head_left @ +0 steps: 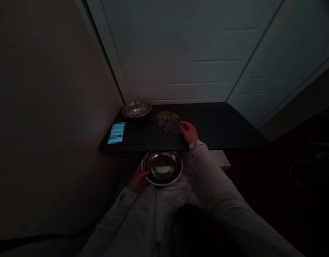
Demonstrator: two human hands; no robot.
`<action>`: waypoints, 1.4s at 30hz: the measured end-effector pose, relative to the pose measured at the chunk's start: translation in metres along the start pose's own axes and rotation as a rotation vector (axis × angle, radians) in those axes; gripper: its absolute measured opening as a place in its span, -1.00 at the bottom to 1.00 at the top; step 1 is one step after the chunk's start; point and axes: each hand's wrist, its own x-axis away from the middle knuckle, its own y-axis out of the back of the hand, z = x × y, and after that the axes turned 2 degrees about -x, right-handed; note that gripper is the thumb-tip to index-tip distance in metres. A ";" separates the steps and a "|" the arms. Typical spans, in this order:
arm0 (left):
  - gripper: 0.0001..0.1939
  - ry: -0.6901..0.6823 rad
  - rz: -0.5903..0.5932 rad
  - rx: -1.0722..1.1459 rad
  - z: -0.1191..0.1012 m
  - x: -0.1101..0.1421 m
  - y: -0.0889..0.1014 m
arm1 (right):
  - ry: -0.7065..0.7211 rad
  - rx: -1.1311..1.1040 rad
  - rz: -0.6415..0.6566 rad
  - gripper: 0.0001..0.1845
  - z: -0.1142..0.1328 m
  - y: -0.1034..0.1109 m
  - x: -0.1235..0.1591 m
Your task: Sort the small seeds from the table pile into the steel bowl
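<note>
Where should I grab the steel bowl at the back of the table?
Pinch the rim of the steel bowl on its near side, thumb inside, fingers under the lip, coming from the front. It sits upright in the back corner of the black table, so the wall side is tight; the seed pile lies to its right.

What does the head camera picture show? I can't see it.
A person's left hand holds a steel bowl with small seeds in it, while the right hand is beside a pile of seeds on a black table.
</note>
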 end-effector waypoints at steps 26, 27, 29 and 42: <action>-0.23 0.018 0.019 -0.018 0.004 -0.001 0.005 | 0.060 0.012 0.094 -0.71 -0.002 -0.005 0.002; -0.23 0.019 0.018 -0.017 0.003 -0.001 0.005 | 0.060 0.016 0.099 -0.71 -0.002 -0.005 0.002; -0.22 0.022 0.017 -0.018 0.003 -0.001 0.004 | 0.055 0.020 0.112 -0.72 -0.001 -0.004 0.002; -0.22 0.033 -0.010 -0.013 0.001 -0.001 0.003 | 0.028 -0.044 0.092 -0.69 0.002 -0.002 0.004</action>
